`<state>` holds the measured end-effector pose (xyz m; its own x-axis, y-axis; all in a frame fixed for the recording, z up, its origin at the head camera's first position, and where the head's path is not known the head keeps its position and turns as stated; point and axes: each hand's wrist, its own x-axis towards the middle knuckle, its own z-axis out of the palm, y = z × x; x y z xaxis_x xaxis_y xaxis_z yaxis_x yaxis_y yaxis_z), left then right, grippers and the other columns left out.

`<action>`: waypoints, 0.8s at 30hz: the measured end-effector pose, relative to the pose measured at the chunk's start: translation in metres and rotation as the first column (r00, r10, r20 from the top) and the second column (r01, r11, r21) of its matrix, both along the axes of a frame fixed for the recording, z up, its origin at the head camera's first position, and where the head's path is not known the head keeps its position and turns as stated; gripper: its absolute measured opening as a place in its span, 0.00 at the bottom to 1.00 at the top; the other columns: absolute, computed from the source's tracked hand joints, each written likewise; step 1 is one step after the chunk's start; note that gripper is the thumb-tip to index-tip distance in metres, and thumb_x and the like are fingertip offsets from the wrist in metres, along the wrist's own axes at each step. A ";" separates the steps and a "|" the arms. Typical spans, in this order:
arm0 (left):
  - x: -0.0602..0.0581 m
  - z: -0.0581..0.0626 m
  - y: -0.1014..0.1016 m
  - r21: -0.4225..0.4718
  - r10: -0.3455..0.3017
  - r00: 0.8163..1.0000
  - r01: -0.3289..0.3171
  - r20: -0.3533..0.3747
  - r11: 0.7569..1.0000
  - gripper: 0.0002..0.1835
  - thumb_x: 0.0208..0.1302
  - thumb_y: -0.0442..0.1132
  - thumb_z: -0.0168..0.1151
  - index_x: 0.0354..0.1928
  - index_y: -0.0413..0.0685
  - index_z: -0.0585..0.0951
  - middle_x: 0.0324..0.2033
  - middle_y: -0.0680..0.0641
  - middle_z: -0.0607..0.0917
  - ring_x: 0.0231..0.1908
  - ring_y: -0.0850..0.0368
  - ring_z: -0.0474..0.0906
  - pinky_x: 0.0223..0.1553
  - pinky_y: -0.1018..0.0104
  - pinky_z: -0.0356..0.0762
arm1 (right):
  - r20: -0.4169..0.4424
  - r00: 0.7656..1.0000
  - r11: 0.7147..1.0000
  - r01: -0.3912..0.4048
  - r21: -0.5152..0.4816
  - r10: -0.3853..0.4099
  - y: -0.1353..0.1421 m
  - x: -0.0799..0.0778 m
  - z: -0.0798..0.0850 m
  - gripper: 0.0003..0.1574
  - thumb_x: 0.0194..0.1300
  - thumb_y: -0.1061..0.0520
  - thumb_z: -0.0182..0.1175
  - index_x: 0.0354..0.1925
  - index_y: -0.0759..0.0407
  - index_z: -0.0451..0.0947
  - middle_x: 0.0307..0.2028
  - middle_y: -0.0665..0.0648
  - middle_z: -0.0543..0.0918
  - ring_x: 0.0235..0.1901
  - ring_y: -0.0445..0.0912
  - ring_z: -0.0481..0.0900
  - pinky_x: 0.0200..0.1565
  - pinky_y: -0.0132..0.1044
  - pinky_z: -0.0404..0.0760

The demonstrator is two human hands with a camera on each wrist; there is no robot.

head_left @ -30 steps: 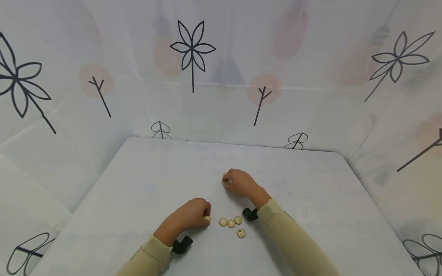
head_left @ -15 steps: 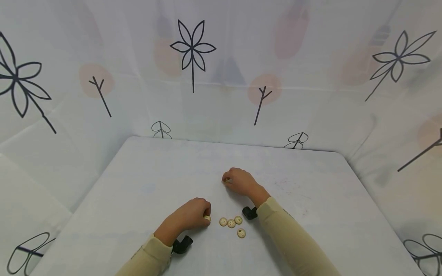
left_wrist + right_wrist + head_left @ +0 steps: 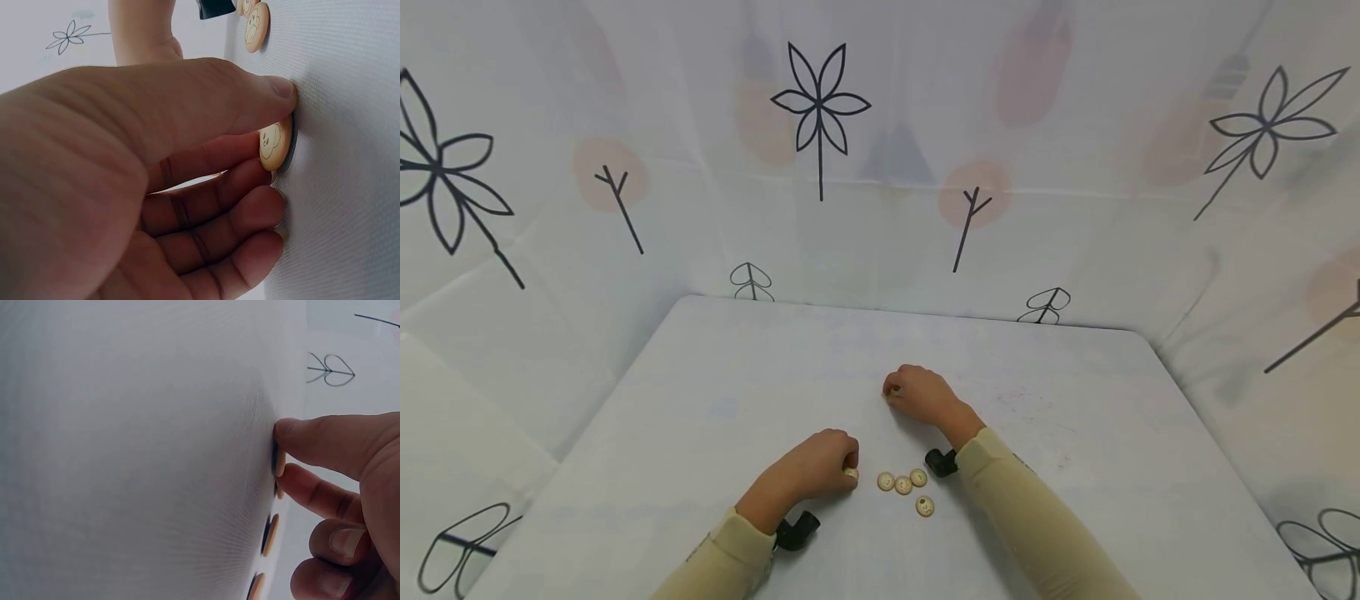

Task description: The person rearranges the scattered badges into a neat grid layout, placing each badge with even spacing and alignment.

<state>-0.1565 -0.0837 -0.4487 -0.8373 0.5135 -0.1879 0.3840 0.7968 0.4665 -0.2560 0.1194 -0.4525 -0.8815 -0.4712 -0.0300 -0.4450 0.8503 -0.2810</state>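
Observation:
My left hand [image 3: 818,462] is low over the white table, left of centre. Its thumb and fingers pinch a small round wooden disc [image 3: 275,145] at the tabletop; a line-drawn animal face shows on it. Farther back, my right hand [image 3: 921,393] has its thumb and index finger at the edges of a second disc [image 3: 280,461], right by the surface. In the head view, part of that disc [image 3: 897,390] shows between the fingers. Between the two arms lie three discs in a close row, the middle one [image 3: 903,485] slightly nearer, and a single disc [image 3: 925,506] in front.
A white tabletop [image 3: 760,358] with rounded far corners spreads under both hands. Around it hangs pale cloth [image 3: 880,233] printed with flowers and twigs. Black wrist cameras are strapped on, one at the left wrist [image 3: 797,531], one at the right [image 3: 942,462].
A disc edge that showed beyond the right fingertips a second ago now shows between thumb and index finger. The right fingers shifted slightly; the left hand and the loose discs stayed put.

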 end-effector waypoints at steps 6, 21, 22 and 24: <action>0.001 0.001 0.000 0.004 0.003 1.000 -0.003 0.006 1.000 0.03 0.53 0.36 0.66 0.26 0.50 0.80 0.21 0.56 0.74 0.25 0.62 0.68 0.29 0.69 0.68 | 0.005 1.000 1.000 0.013 -0.006 -0.013 0.001 0.000 -0.001 0.07 0.64 0.52 0.62 0.41 0.48 0.84 0.42 0.49 0.82 0.44 0.46 0.81 0.47 0.43 0.78; 0.000 0.000 0.001 0.001 -0.001 1.000 0.001 0.002 1.000 0.04 0.53 0.36 0.66 0.26 0.51 0.79 0.21 0.57 0.74 0.25 0.63 0.67 0.29 0.69 0.67 | -0.012 1.000 1.000 0.008 -0.010 -0.008 0.005 0.006 0.005 0.08 0.64 0.51 0.63 0.43 0.46 0.83 0.40 0.48 0.80 0.38 0.43 0.78 0.43 0.41 0.77; 0.000 0.000 0.001 0.002 -0.001 1.000 0.001 0.002 1.000 0.04 0.53 0.37 0.66 0.26 0.51 0.79 0.21 0.57 0.74 0.25 0.63 0.67 0.29 0.69 0.67 | -0.010 1.000 1.000 0.008 -0.012 -0.008 0.005 0.006 0.005 0.08 0.64 0.51 0.63 0.43 0.45 0.83 0.40 0.48 0.80 0.37 0.42 0.77 0.42 0.41 0.77; 0.000 0.000 0.000 0.007 -0.006 1.000 0.006 -0.004 1.000 0.04 0.53 0.36 0.66 0.26 0.51 0.79 0.21 0.57 0.73 0.25 0.63 0.67 0.29 0.70 0.67 | -0.006 1.000 1.000 0.006 -0.018 -0.007 0.006 0.007 0.005 0.08 0.64 0.51 0.63 0.42 0.45 0.83 0.40 0.48 0.79 0.37 0.42 0.76 0.42 0.41 0.77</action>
